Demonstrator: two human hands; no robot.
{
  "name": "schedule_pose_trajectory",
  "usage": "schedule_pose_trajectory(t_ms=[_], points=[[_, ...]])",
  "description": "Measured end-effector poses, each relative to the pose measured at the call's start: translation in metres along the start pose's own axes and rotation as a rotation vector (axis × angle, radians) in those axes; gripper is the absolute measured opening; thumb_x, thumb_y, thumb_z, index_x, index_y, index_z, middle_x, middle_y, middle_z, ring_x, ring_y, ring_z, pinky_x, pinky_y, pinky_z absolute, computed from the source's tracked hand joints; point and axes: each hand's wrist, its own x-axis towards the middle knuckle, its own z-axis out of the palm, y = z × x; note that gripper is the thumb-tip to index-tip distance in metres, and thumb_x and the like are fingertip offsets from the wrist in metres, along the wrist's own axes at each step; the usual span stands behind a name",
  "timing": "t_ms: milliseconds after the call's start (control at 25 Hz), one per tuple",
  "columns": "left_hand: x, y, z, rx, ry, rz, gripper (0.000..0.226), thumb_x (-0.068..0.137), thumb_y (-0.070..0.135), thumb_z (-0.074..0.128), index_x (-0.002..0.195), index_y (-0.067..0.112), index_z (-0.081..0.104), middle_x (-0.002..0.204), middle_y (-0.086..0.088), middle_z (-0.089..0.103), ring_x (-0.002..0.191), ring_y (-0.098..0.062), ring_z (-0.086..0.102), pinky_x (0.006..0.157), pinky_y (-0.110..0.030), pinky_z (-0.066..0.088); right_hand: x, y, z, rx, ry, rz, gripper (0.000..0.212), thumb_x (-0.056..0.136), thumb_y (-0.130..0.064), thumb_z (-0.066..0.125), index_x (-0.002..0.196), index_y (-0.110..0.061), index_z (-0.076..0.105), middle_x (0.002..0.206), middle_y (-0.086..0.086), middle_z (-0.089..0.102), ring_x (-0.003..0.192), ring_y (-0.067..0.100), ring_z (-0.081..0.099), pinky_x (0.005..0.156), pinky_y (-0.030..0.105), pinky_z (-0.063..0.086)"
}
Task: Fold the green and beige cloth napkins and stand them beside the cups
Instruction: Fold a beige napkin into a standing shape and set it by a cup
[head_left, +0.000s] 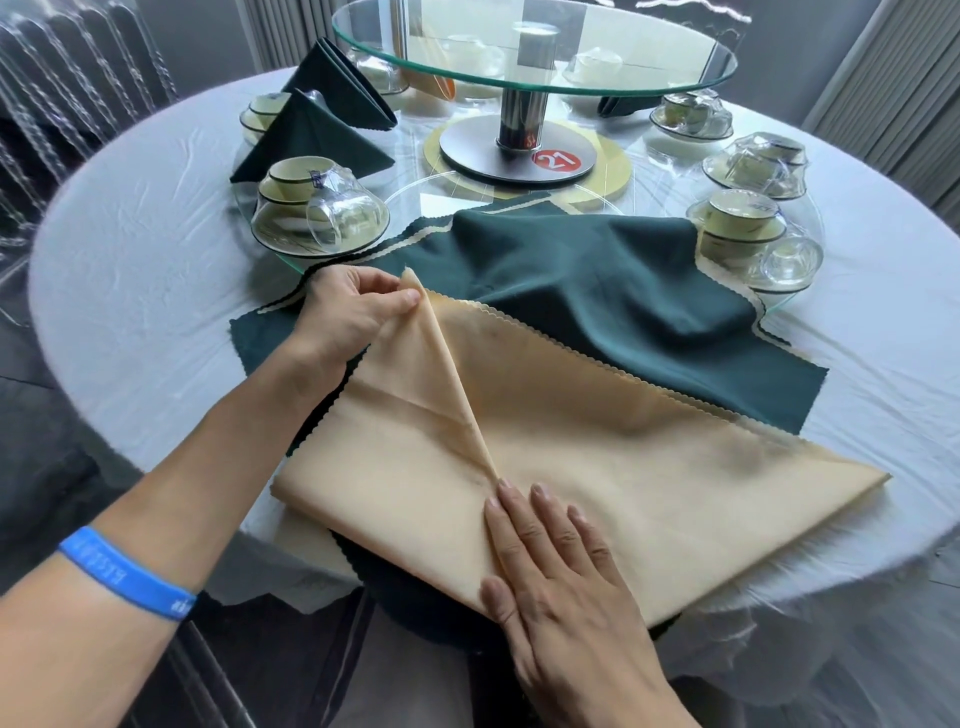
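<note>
A beige napkin (623, 467) lies folded on the near side of the round table, over spread green napkins (597, 280). My left hand (348, 317) pinches the beige napkin's left corner and holds it lifted toward the middle, so a diagonal crease runs down to the near edge. My right hand (550, 561) presses flat on the near fold, fingers straight, at the foot of that crease. Two folded green napkins (311, 140) stand at the far left beside cups (296, 182). Another cup set (737, 218) stands at the right.
A glass turntable (535, 57) on a metal post (519, 119) fills the table's centre, with a red number tag (556, 161) at its base. Further cup sets (758, 161) ring the right side. The white tablecloth (130, 291) hangs over the near edge.
</note>
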Motion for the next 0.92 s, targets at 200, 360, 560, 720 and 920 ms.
schedule_pose_trajectory(t_ms=[200, 360, 560, 720, 920], points=[[-0.09, -0.009, 0.0, 0.514, 0.183, 0.502, 0.038, 0.085, 0.03, 0.061, 0.121, 0.018, 0.064, 0.127, 0.0, 0.06, 0.116, -0.024, 0.056, 0.099, -0.041, 0.042, -0.001, 0.0, 0.002, -0.088, -0.099, 0.035, 0.064, 0.103, -0.046, 0.01, 0.146, -0.014, 0.044, 0.154, 0.001, 0.039, 0.14, 0.026, 0.039, 0.108, 0.044, 0.024], [-0.168, -0.058, -0.026, 0.584, 0.332, 0.307, 0.041, 0.084, 0.044, 0.054, 0.118, 0.023, 0.063, 0.115, 0.004, 0.062, 0.106, -0.026, 0.054, 0.089, -0.046, 0.041, 0.0, -0.002, 0.004, -0.115, -0.11, 0.035, 0.064, 0.103, -0.047, 0.011, 0.148, -0.014, 0.042, 0.155, 0.001, 0.037, 0.141, 0.026, 0.037, 0.109, 0.045, 0.023], [-0.168, -0.077, -0.053, 0.21, 0.235, 0.053, 0.042, 0.071, 0.06, 0.067, 0.11, 0.045, 0.062, 0.098, 0.015, 0.065, 0.092, -0.013, 0.062, 0.083, -0.023, 0.051, -0.001, 0.0, 0.003, -0.116, -0.113, 0.03, 0.064, 0.103, -0.048, 0.008, 0.148, -0.015, 0.041, 0.155, 0.001, 0.037, 0.141, 0.024, 0.037, 0.11, 0.045, 0.023], [-0.161, -0.067, -0.054, 0.185, 0.194, 0.122, 0.032, 0.078, 0.024, 0.083, 0.105, 0.036, 0.069, 0.091, 0.017, 0.07, 0.087, 0.005, 0.061, 0.072, 0.0, 0.038, 0.0, -0.003, 0.003, -0.122, -0.118, 0.046, 0.064, 0.103, -0.048, 0.009, 0.148, -0.016, 0.041, 0.155, 0.0, 0.037, 0.141, 0.024, 0.037, 0.11, 0.044, 0.023], [-0.154, -0.065, -0.058, 0.364, 0.215, 0.102, 0.017, 0.083, 0.026, 0.077, 0.093, 0.038, 0.069, 0.076, 0.009, 0.065, 0.074, -0.007, 0.055, 0.078, -0.017, 0.042, 0.0, -0.002, 0.001, -0.136, -0.123, 0.031, 0.063, 0.103, -0.048, 0.011, 0.15, -0.016, 0.038, 0.157, 0.0, 0.034, 0.143, 0.024, 0.034, 0.111, 0.044, 0.021]])
